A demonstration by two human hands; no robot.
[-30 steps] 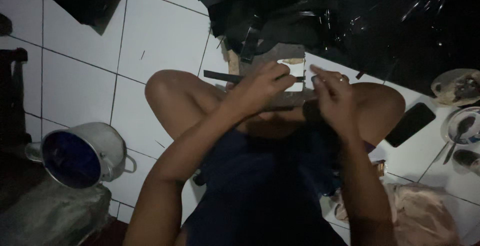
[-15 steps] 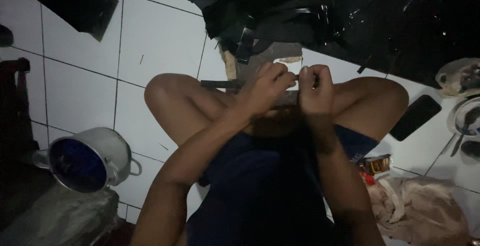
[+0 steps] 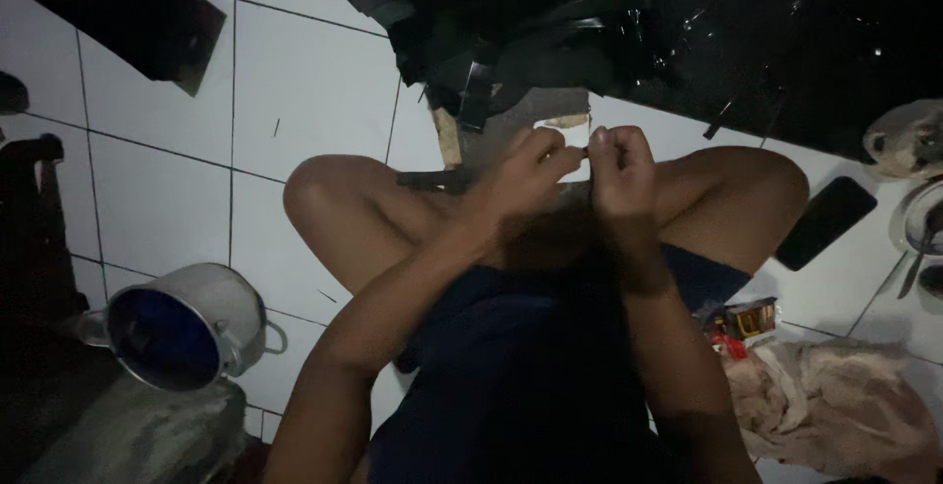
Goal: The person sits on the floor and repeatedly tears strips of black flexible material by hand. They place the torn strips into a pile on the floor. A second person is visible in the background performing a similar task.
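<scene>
My left hand (image 3: 527,171) and my right hand (image 3: 620,167) are raised together above my crossed legs, fingertips pinched and almost touching. Between them they hold something small and dark (image 3: 586,151) that is too dim to make out. Behind the hands, a thin dark strip (image 3: 432,179) lies across my left knee. Further back, a flat grey piece (image 3: 526,120) rests on the white tiled floor. A heap of glossy black sheet material (image 3: 668,32) fills the floor beyond it.
A metal pot with a blue inside (image 3: 182,325) lies tipped on its side at the left. A black phone (image 3: 825,222) rests by my right knee. A small packet (image 3: 744,324) and a crumpled beige cloth (image 3: 835,400) sit at the lower right, with dishes (image 3: 918,219) at the right edge.
Both hands lifted off the dark strip on my lap and came together, fingertips pinched on something small. The view shifted slightly.
</scene>
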